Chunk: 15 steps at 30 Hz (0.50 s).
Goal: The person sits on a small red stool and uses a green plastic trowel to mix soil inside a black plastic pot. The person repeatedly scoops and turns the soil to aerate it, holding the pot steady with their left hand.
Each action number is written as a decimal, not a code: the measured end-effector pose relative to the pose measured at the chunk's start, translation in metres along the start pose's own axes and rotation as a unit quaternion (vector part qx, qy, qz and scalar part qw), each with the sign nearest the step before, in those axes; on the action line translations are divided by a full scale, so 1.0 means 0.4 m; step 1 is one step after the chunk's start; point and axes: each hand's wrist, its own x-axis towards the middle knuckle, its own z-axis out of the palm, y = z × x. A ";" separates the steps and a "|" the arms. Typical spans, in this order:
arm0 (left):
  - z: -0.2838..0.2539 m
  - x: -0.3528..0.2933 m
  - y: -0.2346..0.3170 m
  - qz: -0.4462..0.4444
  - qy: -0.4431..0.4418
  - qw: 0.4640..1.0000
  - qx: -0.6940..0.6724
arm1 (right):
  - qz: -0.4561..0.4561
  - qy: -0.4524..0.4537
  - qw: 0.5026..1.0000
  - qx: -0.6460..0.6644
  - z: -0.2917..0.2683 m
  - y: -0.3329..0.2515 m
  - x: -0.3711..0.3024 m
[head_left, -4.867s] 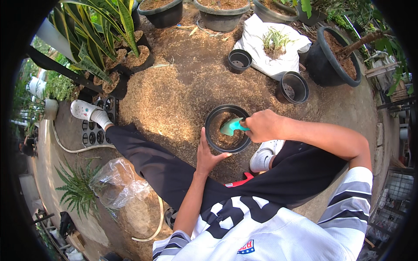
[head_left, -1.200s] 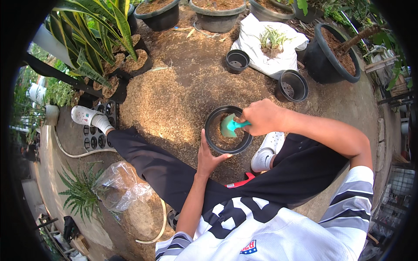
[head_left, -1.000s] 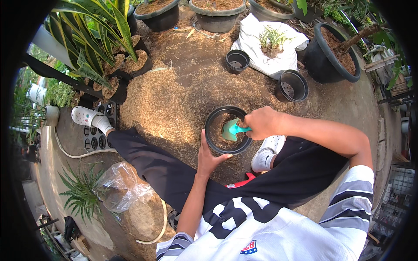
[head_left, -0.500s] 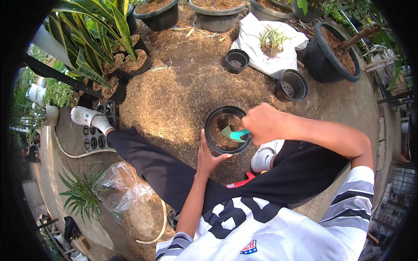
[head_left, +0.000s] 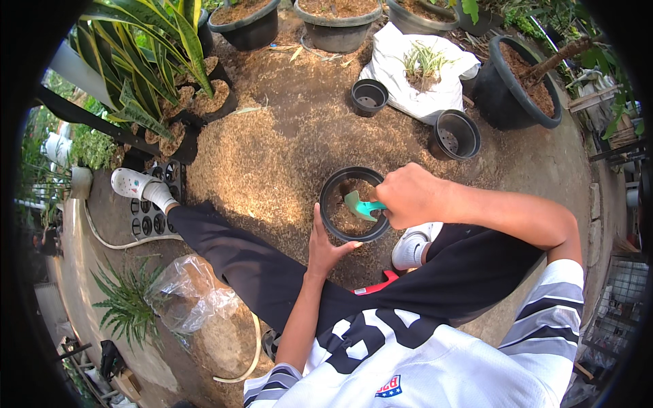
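At the far left, my left foot, in a white clog (head_left: 128,183), rests beside a black tray (head_left: 145,221) with round openings. Past it, toward the top, stand snake plants (head_left: 139,71) with yellow-edged leaves. A pale hose (head_left: 112,243) curves along the ground, and below that a dark green leafy plant (head_left: 122,307) lies next to a crumpled clear plastic bag (head_left: 194,294), near my black trousers (head_left: 245,248).

In the middle, my left grip (head_left: 323,246) is spread: fingers lie along the left side of a round black pot (head_left: 355,169), and the thumb reaches around its near side. The pot is on the ground between my legs, mouth up, with brown loose material inside. A turquoise trowel (head_left: 363,208) has its blade within the pot, tilted, toward the right half. My right grip (head_left: 411,196) is closed around the trowel's handle at the pot's right rim, knuckles up.

Just below the pot, a red object (head_left: 376,283) lies against my trousers. Farther off is a smaller black pot (head_left: 369,96), then a white sack (head_left: 398,76) bearing a grassy plant (head_left: 422,62). To the right come another black pot (head_left: 456,134) and a large dark planter (head_left: 500,95) with a woody stem.
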 end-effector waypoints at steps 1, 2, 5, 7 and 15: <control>0.002 0.001 -0.002 0.001 -0.002 1.000 -0.004 | 0.008 -0.014 1.000 -0.017 0.018 -0.003 0.004; 0.004 0.002 -0.003 0.001 -0.004 1.000 -0.008 | 0.016 -0.029 0.999 -0.034 0.032 -0.005 0.006; 0.006 0.002 -0.004 -0.006 -0.008 1.000 -0.019 | 0.024 -0.039 0.998 -0.037 0.048 -0.008 0.003; 0.004 0.000 -0.007 -0.006 -0.006 1.000 -0.012 | 0.022 -0.012 0.999 -0.022 0.024 -0.007 0.004; 0.002 0.006 0.010 -0.003 -0.011 1.000 -0.002 | -0.028 0.011 1.000 -0.005 0.086 0.015 0.017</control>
